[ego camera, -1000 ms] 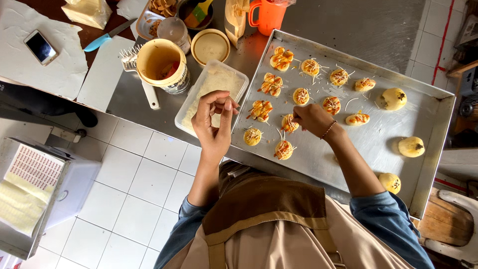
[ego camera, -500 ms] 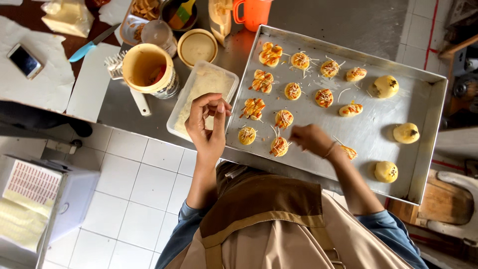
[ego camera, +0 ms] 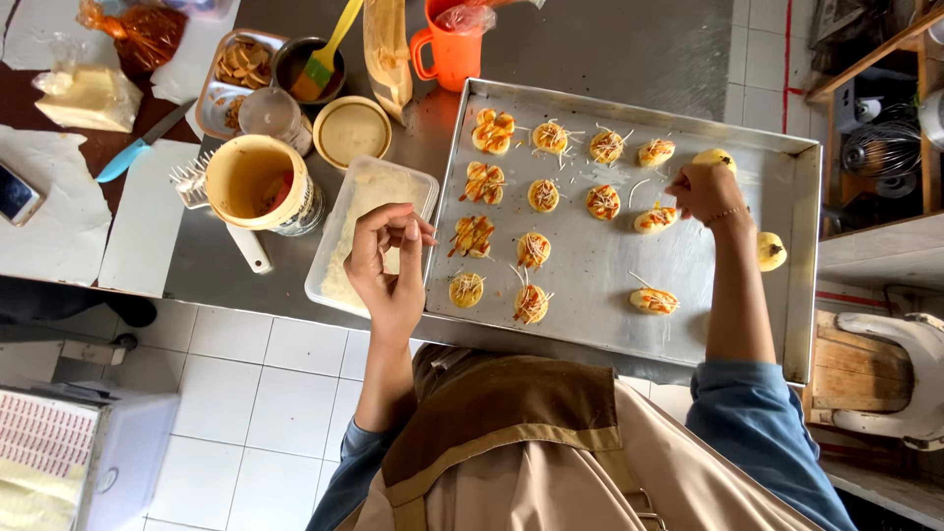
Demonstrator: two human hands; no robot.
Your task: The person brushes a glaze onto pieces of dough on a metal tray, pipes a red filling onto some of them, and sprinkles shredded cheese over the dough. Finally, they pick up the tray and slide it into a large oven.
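The right hand point(ego camera: 703, 189) had closed its fingers over a plain yellow dough piece point(ego camera: 715, 157) near the far right of the steel baking tray point(ego camera: 629, 295), covering most of it; whether the piece was gripped or only touched could not be told. The left hand point(ego camera: 388, 265) hovered above a shallow white plastic tub point(ego camera: 339, 265) just left of the tray, fingertips pinched together, though anything between them was too small to make out. The small dough rounds looked soft and light, easily dented, so they were best taken gently by the sides and not by the topped face. About a dozen pieces on the tray carried pale shreds and orange-red sauce, while another plain piece point(ego camera: 771, 251) sat near the tray's right wall. The tub appeared to hold pale shredded topping. Beside it stood a yellow tub point(ego camera: 258, 187) with something red inside, a round lidded container point(ego camera: 351, 131), a dark bowl point(ego camera: 295, 61) holding a yellow-handled brush point(ego camera: 327, 54), and an orange pitcher point(ego camera: 454, 49).
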